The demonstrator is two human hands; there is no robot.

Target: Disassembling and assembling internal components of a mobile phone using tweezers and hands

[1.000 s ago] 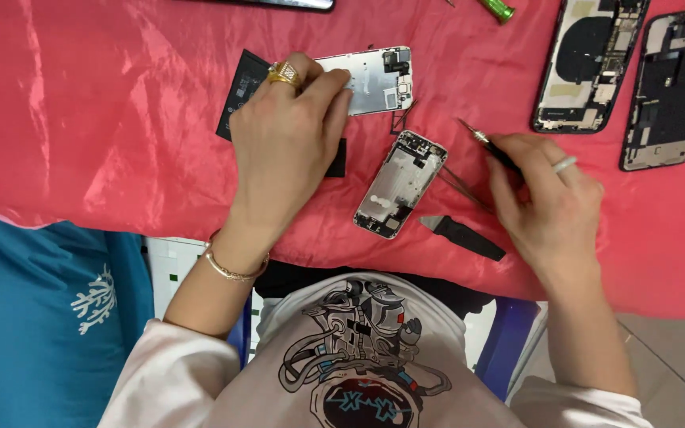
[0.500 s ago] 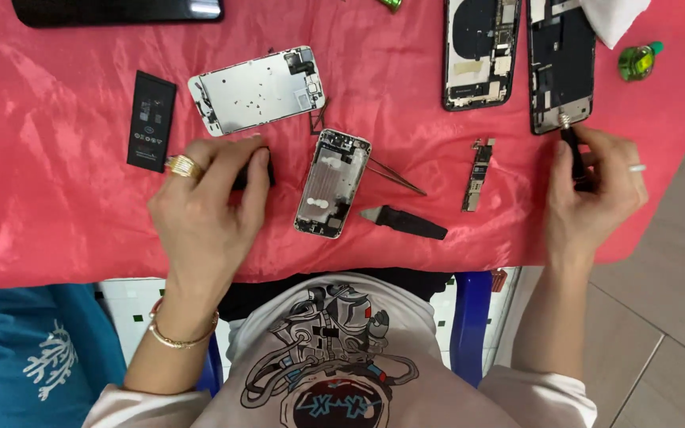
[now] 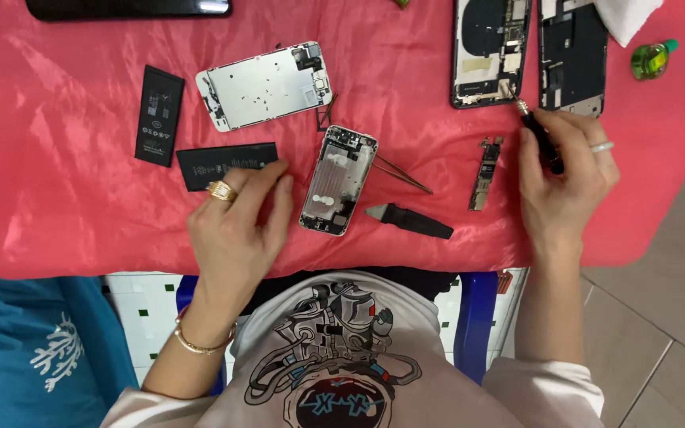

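Note:
My right hand (image 3: 564,178) grips a small black screwdriver (image 3: 539,136), whose metal tip touches the lower end of an opened black phone body (image 3: 490,51) at the top right. My left hand (image 3: 235,230) rests on the red cloth (image 3: 65,214) with its fingertips on the edge of a black battery (image 3: 220,164). It wears a gold ring and a gold bracelet. An opened silver phone housing (image 3: 338,181) lies just right of my left hand. A small circuit board (image 3: 485,173) lies left of my right hand.
A second black battery (image 3: 159,115) and a silver screen plate (image 3: 267,85) lie at the upper left. Tweezers (image 3: 400,173) and a black pry tool (image 3: 410,221) sit mid-table. Another opened phone body (image 3: 572,55), a white cloth (image 3: 626,16) and a small green bottle (image 3: 650,59) are at the right.
My right hand moved up and right with the screwdriver to the black phone body. My left hand left the silver plate and came down onto the black battery.

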